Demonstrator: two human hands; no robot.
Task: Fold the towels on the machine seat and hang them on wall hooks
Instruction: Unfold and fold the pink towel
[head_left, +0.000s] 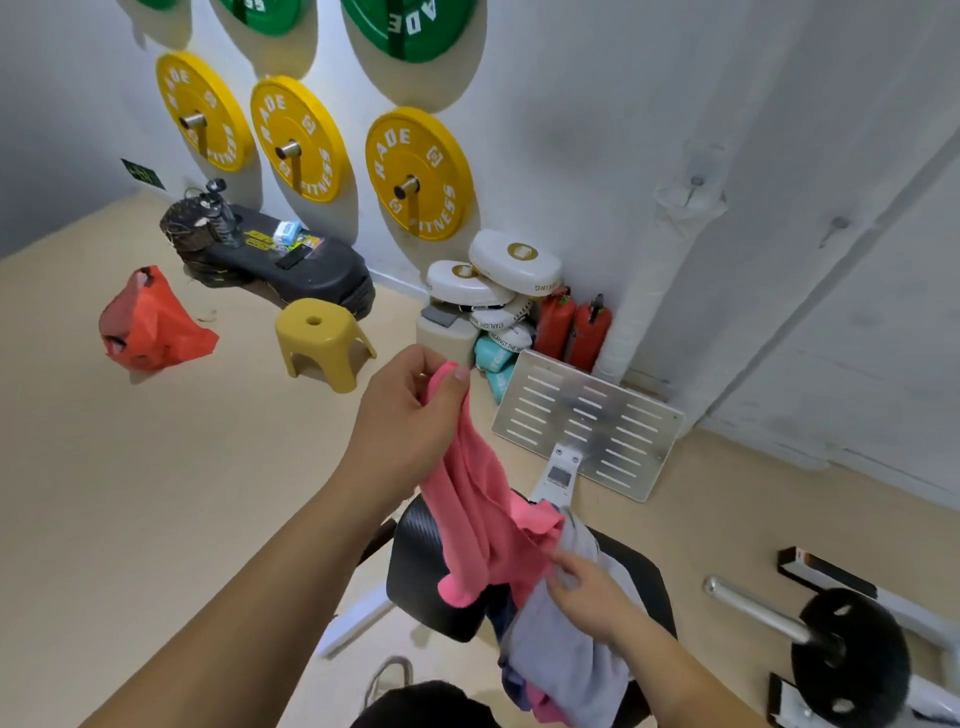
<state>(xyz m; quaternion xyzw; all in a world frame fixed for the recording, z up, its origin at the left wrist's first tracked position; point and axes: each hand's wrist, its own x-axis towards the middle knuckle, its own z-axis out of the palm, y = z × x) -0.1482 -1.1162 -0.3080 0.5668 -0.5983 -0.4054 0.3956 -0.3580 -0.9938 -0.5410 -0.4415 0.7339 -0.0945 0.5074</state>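
As we look down past our own forearms, nearest to us is our right hand (589, 592), its fingers (563, 571) curled into the top of a grey towel (566, 660). That towel slumps over the near edge of the black machine seat (421, 571), with a strip of dark blue cloth (506, 616) showing under it. Just beyond, a pink towel (478, 514) hangs in a loose rope from our left hand (410, 410), which pinches one bunched end well above the seat, while the lower end trails onto the pad beside the grey one. We judge all this cloth to be light, limp and apt to drag its neighbours along. It will keep no shape unless spread flat, so the sensible hold is at two corners of one short edge, not at a wad in the middle. Folding has not begun, and no towel hangs on the wall in view. Past the seat stands the slotted metal footplate (587, 426). Farther off, a yellow stool (322, 338) and a red bag (150, 322) sit on the floor, and yellow weight plates (415, 171) hang on the wall. Two small fittings (696, 182) on the right-hand wall may be the hooks; we cannot tell.
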